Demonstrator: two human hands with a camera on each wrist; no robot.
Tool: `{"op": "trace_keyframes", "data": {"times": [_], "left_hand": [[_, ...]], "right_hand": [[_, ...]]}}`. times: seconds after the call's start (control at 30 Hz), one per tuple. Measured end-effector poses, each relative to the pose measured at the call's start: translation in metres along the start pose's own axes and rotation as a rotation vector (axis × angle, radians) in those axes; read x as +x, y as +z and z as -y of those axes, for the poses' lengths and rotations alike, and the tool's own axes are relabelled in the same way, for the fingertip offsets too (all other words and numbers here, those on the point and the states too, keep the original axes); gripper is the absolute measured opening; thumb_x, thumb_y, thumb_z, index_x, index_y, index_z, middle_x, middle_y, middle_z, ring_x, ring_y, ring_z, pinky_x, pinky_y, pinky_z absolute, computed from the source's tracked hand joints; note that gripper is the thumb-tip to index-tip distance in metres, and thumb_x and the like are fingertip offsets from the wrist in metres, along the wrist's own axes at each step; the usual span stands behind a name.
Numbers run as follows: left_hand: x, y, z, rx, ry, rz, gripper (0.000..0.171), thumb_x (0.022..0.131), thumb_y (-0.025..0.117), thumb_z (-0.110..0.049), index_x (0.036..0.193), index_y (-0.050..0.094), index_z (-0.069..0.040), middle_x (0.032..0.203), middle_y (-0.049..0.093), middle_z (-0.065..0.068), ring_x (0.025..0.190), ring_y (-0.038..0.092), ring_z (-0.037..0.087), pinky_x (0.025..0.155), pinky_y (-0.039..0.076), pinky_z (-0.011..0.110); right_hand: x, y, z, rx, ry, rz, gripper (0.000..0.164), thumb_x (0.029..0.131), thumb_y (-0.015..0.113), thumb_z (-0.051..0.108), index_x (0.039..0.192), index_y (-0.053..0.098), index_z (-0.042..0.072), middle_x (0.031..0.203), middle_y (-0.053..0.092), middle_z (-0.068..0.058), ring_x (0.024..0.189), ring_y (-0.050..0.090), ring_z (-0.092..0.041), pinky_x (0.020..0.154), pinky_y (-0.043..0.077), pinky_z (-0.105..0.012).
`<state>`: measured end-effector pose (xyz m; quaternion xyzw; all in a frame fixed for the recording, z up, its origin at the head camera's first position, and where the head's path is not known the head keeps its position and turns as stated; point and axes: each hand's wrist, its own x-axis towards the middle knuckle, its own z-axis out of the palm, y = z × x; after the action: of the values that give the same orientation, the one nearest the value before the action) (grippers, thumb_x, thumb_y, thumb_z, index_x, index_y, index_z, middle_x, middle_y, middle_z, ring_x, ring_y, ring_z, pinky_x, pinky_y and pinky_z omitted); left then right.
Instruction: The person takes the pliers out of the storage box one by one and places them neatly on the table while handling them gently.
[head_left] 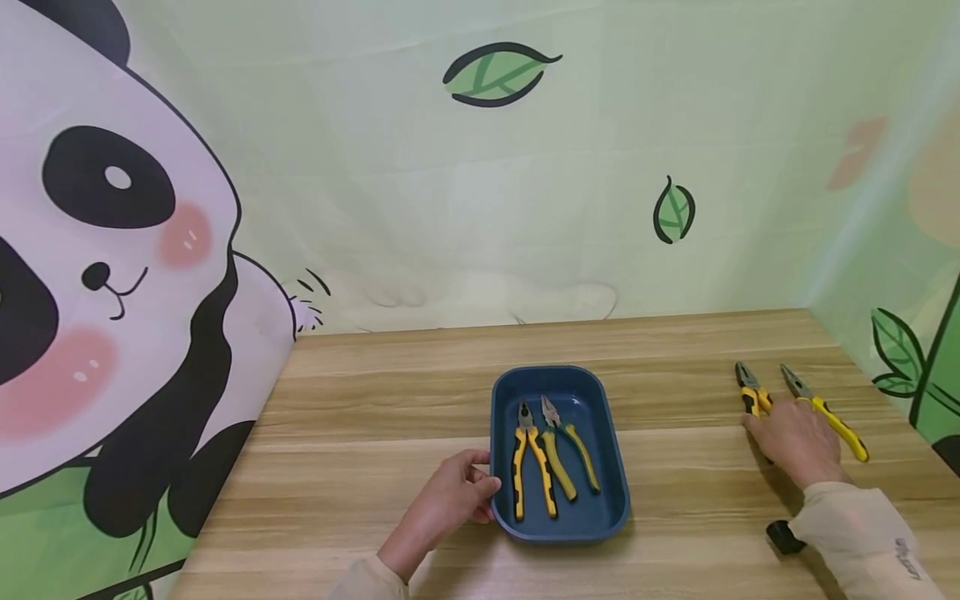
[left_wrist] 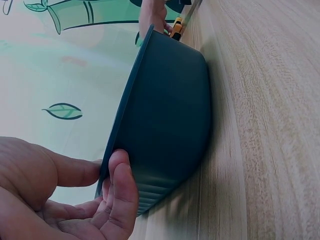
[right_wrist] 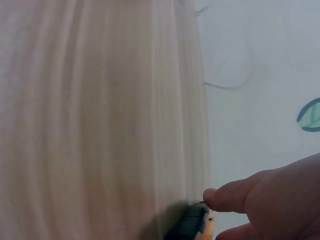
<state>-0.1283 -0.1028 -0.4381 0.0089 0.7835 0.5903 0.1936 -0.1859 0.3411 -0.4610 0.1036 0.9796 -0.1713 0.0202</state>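
Observation:
My left hand pinches the left rim of a dark blue tray, thumb on the rim and fingers curled against the outer wall. In the tray lie yellow-and-black combination pliers and, beside them, pliers with green-and-yellow handles. Far to the right, my right hand grips the handles of another pair of yellow-and-black pliers, their jaws pointing away from me. Its thumb touches a dark handle in the right wrist view; most fingertips are hidden. Needle-nose pliers with yellow handles lie just right of that hand.
The wood-grain table ends at a printed cloth backdrop at the back and sides. A black object sits at my right sleeve. Bare wood lies between the tray and the right-hand pliers.

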Motion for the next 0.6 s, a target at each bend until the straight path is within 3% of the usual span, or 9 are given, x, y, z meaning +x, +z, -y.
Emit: {"op": "trace_keyframes", "data": {"times": [0.13, 0.27, 0.43, 0.6], "left_hand": [[0.000, 0.000, 0.001, -0.024, 0.015, 0.002, 0.040, 0.089, 0.058, -0.001, 0.126, 0.045, 0.010, 0.083, 0.058, 0.019, 0.056, 0.059, 0.015, 0.052, 0.055, 0.033], [0.000, 0.000, 0.001, -0.024, 0.014, 0.000, 0.039, 0.089, 0.057, -0.001, 0.126, 0.046, 0.009, 0.083, 0.058, 0.018, 0.056, 0.059, 0.015, 0.052, 0.055, 0.032], [0.000, 0.001, 0.001, -0.014, 0.009, -0.002, 0.039, 0.089, 0.058, -0.001, 0.125, 0.046, 0.009, 0.083, 0.058, 0.018, 0.057, 0.059, 0.016, 0.052, 0.054, 0.032], [0.000, 0.001, 0.000, -0.014, -0.001, -0.001, 0.039, 0.090, 0.058, -0.002, 0.126, 0.046, 0.008, 0.084, 0.058, 0.018, 0.058, 0.059, 0.016, 0.052, 0.055, 0.032]], "right_hand": [[0.000, -0.005, 0.000, 0.013, -0.029, 0.001, 0.041, 0.091, 0.055, 0.032, 0.095, 0.054, -0.009, 0.073, 0.050, -0.019, 0.060, 0.048, -0.030, 0.045, 0.039, -0.037], [0.000, -0.011, 0.002, 0.008, -0.085, 0.012, 0.053, 0.094, 0.051, 0.028, 0.123, 0.043, -0.016, 0.102, 0.051, -0.036, 0.084, 0.053, -0.047, 0.060, 0.045, -0.052], [-0.001, -0.019, 0.003, 0.029, -0.152, 0.027, 0.055, 0.100, 0.039, 0.032, 0.125, 0.039, -0.016, 0.117, 0.043, -0.040, 0.101, 0.043, -0.056, 0.076, 0.041, -0.063], [-0.001, -0.026, 0.004, 0.062, -0.213, 0.049, 0.073, 0.100, 0.023, 0.047, 0.133, 0.028, -0.018, 0.132, 0.027, -0.043, 0.116, 0.027, -0.059, 0.090, 0.028, -0.069]]}}
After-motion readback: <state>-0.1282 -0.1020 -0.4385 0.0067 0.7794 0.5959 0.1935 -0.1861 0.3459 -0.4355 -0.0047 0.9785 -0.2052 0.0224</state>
